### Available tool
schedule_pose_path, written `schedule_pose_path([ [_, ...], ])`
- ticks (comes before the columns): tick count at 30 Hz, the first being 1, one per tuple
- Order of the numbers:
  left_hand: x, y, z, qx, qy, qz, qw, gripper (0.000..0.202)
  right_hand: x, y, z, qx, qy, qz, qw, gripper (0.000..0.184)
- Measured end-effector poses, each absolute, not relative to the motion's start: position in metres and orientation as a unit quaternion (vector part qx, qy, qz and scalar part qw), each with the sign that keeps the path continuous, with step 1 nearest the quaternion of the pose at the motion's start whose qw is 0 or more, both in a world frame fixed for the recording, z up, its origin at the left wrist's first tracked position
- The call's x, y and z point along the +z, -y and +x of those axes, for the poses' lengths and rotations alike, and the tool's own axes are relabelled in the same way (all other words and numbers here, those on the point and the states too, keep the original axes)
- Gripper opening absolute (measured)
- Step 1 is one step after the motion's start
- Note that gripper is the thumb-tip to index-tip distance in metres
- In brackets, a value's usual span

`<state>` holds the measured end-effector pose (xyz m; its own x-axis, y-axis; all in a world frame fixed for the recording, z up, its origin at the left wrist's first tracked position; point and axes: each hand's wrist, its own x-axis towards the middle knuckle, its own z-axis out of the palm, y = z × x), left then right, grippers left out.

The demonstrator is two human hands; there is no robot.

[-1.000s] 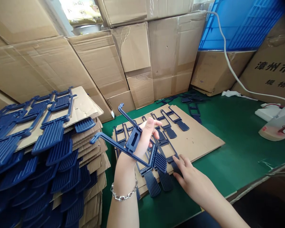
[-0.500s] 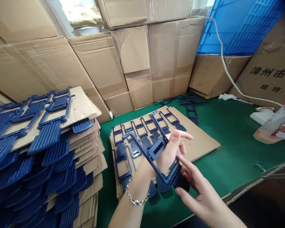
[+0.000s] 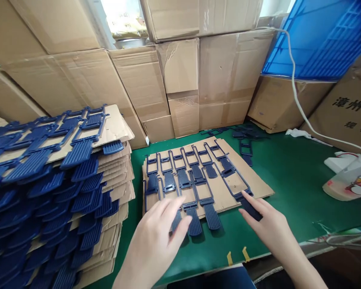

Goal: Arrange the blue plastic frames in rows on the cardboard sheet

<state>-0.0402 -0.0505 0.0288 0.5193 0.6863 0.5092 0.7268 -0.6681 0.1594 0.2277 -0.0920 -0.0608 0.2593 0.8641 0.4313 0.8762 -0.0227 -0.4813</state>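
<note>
My right hand (image 3: 267, 224) pinches the ribbed paddle end of a dark blue plastic frame (image 3: 250, 209). The frame's long bars rest on a cardboard sheet (image 3: 258, 190), towards its right side. My left hand (image 3: 156, 237) hovers over the sheet's near left edge, fingers apart and holding nothing. Beneath and beside it lie more blue frames, such as one whose ribbed paddle (image 3: 212, 216) overhangs the sheet's front edge. A back row of similar frames (image 3: 178, 162) runs across the sheet. My left hand hides parts of the front row.
Left stands a tall stack of cardboard layers (image 3: 120, 168) bearing blue frames. Cardboard boxes (image 3: 180, 116) wall the back. Several loose blue parts (image 3: 246, 150) lie behind the sheet on the green table (image 3: 291, 168). At right are a blue crate (image 3: 313, 44), a white cable (image 3: 295, 76) and a plastic bottle (image 3: 349, 180).
The blue frame left my left hand and now lies against the sheet, its paddle in my right hand. My left hand moved left and opened. The view shifted slightly.
</note>
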Motion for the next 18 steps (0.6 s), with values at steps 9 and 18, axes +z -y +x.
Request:
schedule_pose_path([
  [9,-0.107,0.093,-0.110,-0.403,0.480,-0.765,0.146,0.027,-0.079,0.085,0.224,0.146,0.587,-0.742,0.289,0.050],
  [18,-0.109,0.088,-0.107,-0.410,0.469,-0.767,0.151,0.022,-0.075,0.085,0.210,0.199,0.528,-0.808,0.169,0.053],
])
